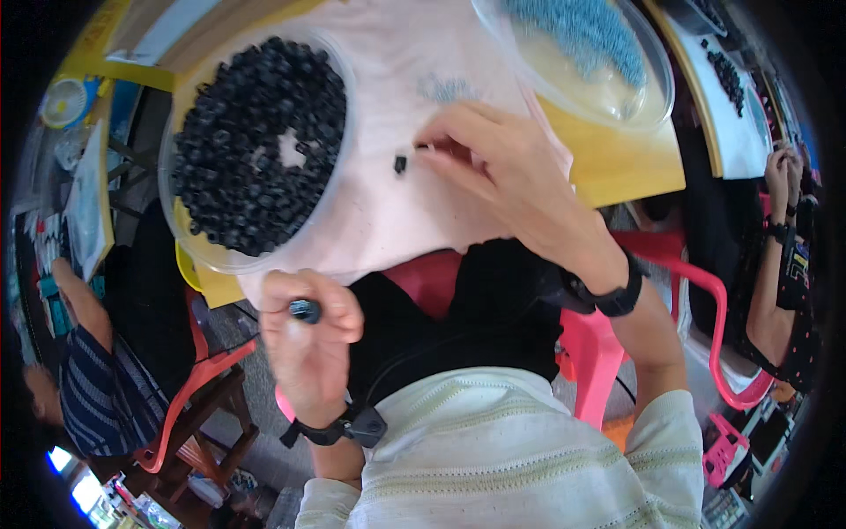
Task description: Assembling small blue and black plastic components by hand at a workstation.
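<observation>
My left hand (310, 339) is raised in front of the cloth's near edge, its fingers closed around a small round black part (305, 310) with a shiny end. Over the pale pink cloth (379, 225), my right hand (515, 172) has its thumb and forefinger drawn together. Something tiny and dark is at those fingertips, too small to name. Just left of them a small black cylindrical part (400, 164) appears above the cloth; whether it touches it, I cannot tell. Beyond the right hand lies a loose scatter of tiny light blue pieces (449, 89).
A clear round tub (345, 167) full of small black ring-like parts stands at the left. At the far right, another clear tub (564, 97) holds light blue pieces. Red chairs (718, 300) and other people at side tables flank me.
</observation>
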A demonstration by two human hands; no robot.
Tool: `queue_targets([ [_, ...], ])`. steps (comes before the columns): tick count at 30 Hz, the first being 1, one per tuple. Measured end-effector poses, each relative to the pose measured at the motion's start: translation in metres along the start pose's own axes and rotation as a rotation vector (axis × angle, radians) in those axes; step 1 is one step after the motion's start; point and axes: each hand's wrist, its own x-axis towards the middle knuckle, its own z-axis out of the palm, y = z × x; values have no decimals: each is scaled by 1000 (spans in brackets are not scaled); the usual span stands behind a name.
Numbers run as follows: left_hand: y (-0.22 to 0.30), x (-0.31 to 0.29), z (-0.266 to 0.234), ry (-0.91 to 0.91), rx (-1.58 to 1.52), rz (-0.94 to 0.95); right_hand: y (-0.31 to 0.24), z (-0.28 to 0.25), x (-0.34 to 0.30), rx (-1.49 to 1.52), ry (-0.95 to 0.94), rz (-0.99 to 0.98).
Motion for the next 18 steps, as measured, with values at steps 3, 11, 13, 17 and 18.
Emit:
queue_targets([
  [3, -9, -1, 17, -62, -35, -28, -43, -29, -7, 300, -82, 211],
  [11, -9, -15, 43, -166, -92, -58, -90, -44, -41, 498, -41, 99],
  [13, -9, -19, 45, -163, -65, -44, -94, -46, -44, 492, -39, 102],
  [17, -5, -26, 52, -166, 25, -18, -99, -47, -48, 428, -39, 44],
  [18, -4, -27, 55, -127, 75, -6, -101, -46, -49, 429, -40, 38],
])
